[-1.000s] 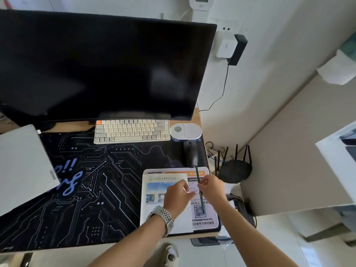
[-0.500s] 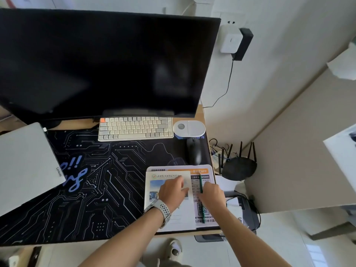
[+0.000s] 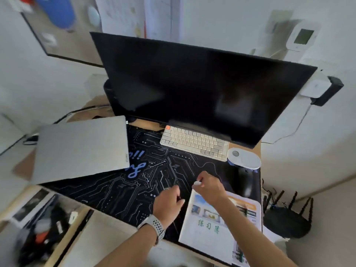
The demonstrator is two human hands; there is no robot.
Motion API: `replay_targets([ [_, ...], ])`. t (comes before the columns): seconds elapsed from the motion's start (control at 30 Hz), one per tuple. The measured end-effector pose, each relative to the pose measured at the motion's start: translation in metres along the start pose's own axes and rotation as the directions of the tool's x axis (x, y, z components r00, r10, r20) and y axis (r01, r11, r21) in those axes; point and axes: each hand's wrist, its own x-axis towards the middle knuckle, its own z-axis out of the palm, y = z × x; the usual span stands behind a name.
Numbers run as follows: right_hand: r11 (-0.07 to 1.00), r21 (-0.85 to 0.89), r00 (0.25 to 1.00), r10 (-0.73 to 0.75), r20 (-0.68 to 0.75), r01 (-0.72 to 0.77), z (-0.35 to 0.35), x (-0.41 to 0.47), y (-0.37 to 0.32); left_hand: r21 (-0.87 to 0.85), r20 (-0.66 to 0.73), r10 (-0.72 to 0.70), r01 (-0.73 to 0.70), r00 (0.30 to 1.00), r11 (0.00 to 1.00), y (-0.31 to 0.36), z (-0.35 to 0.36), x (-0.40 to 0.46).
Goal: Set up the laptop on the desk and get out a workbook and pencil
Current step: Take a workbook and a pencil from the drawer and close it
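The closed silver laptop lies on the left part of the dark circuit-pattern desk mat. A white workbook with green characters lies at the desk's front right, on top of a second printed booklet. The green pencil lies on that booklet, partly hidden by my right forearm. My right hand hovers over the workbook's top left corner, fingers loosely curled, holding nothing that I can make out. My left hand, with a watch on the wrist, hangs over the mat just left of the workbook and holds nothing.
A large dark monitor stands at the back, with a white keyboard, a white oval device and a black mouse before it. An open drawer of clutter sits front left. A black router stands on the right.
My right hand has let go of the pencil, which now lies on the booklet. Both hands have lifted off the workbooks and moved left. The view has swung left.
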Motion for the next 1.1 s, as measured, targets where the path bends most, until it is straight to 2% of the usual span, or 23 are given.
replay_targets([
  [0.13, 0.975, -0.037, 0.970, -0.215, 0.117, 0.220, 0.047, 0.006, -0.070, 0.030, -0.149, -0.220, 0.227, 0.964, 0.974, -0.085, -0.051, -0.020],
  [0.33, 0.890, -0.045, 0.861, -0.424, 0.280, 0.453, 0.115, -0.006, -0.178, -0.069, -0.258, -0.492, 0.493, 0.831, 0.868, -0.208, -0.110, -0.067],
  [0.57, 0.770, -0.083, 0.724, -0.550, 0.416, 0.632, 0.198, -0.034, -0.294, -0.149, -0.317, -0.605, 0.592, 0.730, 0.792, -0.310, -0.144, -0.128],
  [0.7, 0.706, -0.060, 0.640, -0.599, 0.481, 0.706, 0.252, -0.058, -0.353, -0.256, -0.314, -0.691, 0.643, 0.651, 0.722, -0.365, -0.159, -0.169],
  [0.77, 0.662, -0.064, 0.589, -0.613, 0.527, 0.747, 0.282, -0.073, -0.378, -0.233, -0.306, -0.719, 0.683, 0.624, 0.692, -0.389, -0.165, -0.192],
  [0.93, 0.409, -0.118, 0.375, -0.634, 0.676, 0.905, 0.348, -0.125, -0.415, -0.191, -0.216, -0.831, 0.813, 0.513, 0.551, -0.437, -0.159, -0.250],
  [1.03, 0.146, -0.143, 0.203, -0.613, 0.763, 0.979, 0.379, -0.149, -0.417, -0.203, -0.043, -0.881, 0.860, 0.471, 0.469, -0.455, -0.140, -0.276],
  [1.1, -0.031, -0.153, 0.107, -0.583, 0.806, 0.988, 0.394, -0.158, -0.414, -0.217, 0.011, -0.880, 0.861, 0.474, 0.460, -0.460, -0.127, -0.287],
])
